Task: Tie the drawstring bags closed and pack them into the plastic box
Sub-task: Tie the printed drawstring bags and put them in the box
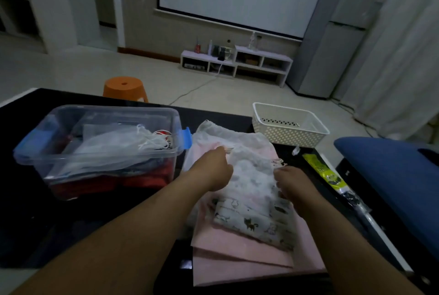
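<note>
At left on the black table (35, 211) we list the plastic box (107, 107), lid off, with packed bags (114, 147) inside. Centre: our left hand (211, 170) and right hand (291, 184) each clutch the top drawstring bag (251, 175) on the pink pile (237, 261), probably to draw its cord; the fingertips are hidden. Right: white basket (292, 136), contents unclear.

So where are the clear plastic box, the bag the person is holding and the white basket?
plastic box (118, 107): head view, on its far rim.
drawstring bag (251, 175): head view, on the pale cloth at its middle.
white basket (289, 137): head view, on its near wall.
</note>
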